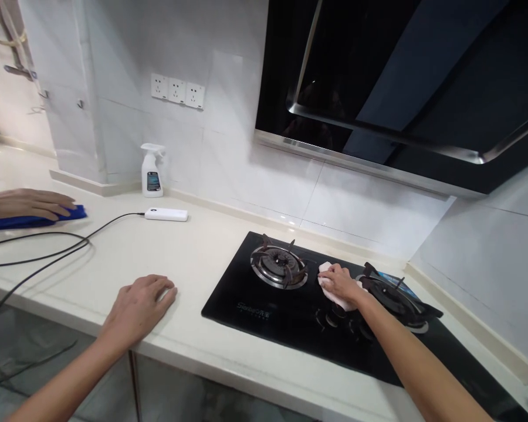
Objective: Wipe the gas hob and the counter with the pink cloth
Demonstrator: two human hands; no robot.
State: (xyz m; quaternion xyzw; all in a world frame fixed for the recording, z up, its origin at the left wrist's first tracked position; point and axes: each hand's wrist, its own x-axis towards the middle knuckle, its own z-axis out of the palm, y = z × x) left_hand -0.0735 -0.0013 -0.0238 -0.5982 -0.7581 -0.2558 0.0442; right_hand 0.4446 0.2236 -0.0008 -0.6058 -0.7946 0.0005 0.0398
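My right hand [341, 282] presses a white cloth [334, 296] onto the black glass gas hob [290, 319], between the left burner [278, 266] and the right burner [393, 293]. Its fingers are curled over the cloth. My left hand [143, 302] lies flat on the white countertop [193, 258] left of the hob, fingers stretched out, holding nothing.
Another person's hand [30, 203] rests on a blue cloth [35, 220] at the far left. A white spray bottle [152, 171] stands by the wall, a white power bank [166, 214] with black cables [48, 246] lies nearby. A black range hood [400, 88] hangs above the hob.
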